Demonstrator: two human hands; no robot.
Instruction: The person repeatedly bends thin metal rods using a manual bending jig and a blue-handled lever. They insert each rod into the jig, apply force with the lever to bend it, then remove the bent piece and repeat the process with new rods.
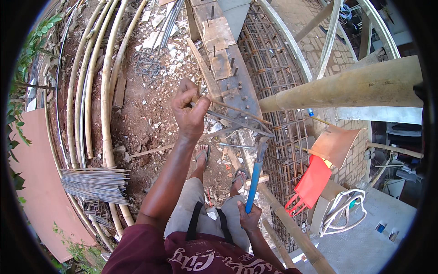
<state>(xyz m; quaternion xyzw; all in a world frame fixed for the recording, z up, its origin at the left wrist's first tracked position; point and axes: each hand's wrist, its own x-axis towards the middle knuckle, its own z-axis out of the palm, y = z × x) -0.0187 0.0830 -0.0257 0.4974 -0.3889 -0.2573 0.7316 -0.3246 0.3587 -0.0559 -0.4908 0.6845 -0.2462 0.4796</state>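
My left hand is raised and closed around the end of a thin steel rod that runs right toward the rebar cage. My right hand is low, near my lap, gripping the blue handle of a long tool whose dark metal head points up to the rods by the cage. My sandalled feet stand on rubble-strewn dirt below.
Long bamboo poles lie curved at left beside a bundle of straight steel rods. A thick bamboo pole crosses at right. A red plastic scoop, coiled white hose and wooden formwork boards are nearby.
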